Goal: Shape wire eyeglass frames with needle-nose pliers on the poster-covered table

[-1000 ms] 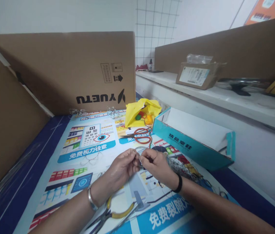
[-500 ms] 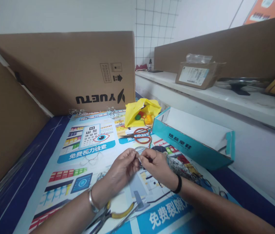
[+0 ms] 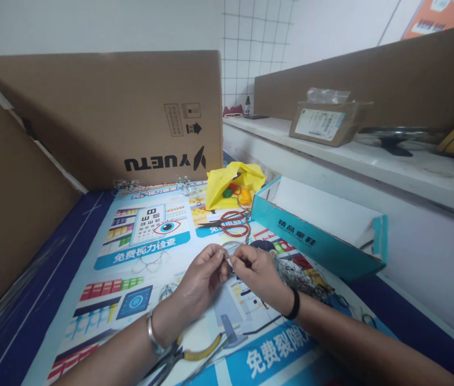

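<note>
Thin wire loop (image 3: pixel 230 246) pinched between fingertips of both hands, low over counter (image 3: pixel 138 257). Left hand (image 3: pixel 200 279) and right hand (image 3: pixel 259 273) both grip it, same spot as half second ago, fingertips barely shifted. Fingers hide most of the wire. Yellow-handled pliers (image 3: pixel 198 354) under left wrist. Red cord coil (image 3: pixel 235 222) and yellow bag (image 3: pixel 232 179) beyond hands. Teal box (image 3: pixel 315 236) right of right hand.

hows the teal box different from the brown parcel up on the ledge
The teal box lies on the printed mat with its white inside open to view. The brown parcel sits higher up on the white ledge, with clear plastic at its top. The teal box has characters printed on its wall, while the brown parcel carries a white label. Both are rectangular boxes.
</note>
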### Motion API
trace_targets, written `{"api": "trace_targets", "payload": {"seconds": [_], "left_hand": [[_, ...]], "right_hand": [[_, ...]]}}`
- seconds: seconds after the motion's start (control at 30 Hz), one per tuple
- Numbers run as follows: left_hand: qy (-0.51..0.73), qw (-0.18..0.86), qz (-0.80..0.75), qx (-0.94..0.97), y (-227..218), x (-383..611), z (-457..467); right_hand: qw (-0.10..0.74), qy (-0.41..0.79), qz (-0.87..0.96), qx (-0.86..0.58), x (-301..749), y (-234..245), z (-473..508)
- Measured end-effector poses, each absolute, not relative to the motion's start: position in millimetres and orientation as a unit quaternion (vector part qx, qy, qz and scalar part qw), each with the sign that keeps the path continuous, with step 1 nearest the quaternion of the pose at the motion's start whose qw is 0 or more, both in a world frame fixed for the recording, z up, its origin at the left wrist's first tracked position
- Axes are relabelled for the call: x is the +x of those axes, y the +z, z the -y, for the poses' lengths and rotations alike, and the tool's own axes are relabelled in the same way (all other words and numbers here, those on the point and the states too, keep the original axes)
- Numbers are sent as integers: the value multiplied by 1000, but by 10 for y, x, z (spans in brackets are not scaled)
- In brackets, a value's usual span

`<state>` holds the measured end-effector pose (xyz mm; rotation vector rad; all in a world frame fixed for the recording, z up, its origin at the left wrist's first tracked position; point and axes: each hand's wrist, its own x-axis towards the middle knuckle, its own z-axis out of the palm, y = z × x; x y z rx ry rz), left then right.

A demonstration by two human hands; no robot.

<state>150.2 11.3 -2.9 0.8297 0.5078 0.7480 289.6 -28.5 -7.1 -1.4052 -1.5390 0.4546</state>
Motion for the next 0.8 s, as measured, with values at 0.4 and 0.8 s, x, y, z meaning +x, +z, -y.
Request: {"api": "trace_targets", "payload": {"seconds": [0.4,0.8], "left_hand": [[353,826,-241,367,-56,1518,-114],[357,832,-234,354,-52,1538,-86]], "right_hand": [[483,202,630,-574,2899,-93,276],[477,194,625,-586,2881,-103,278]]}}
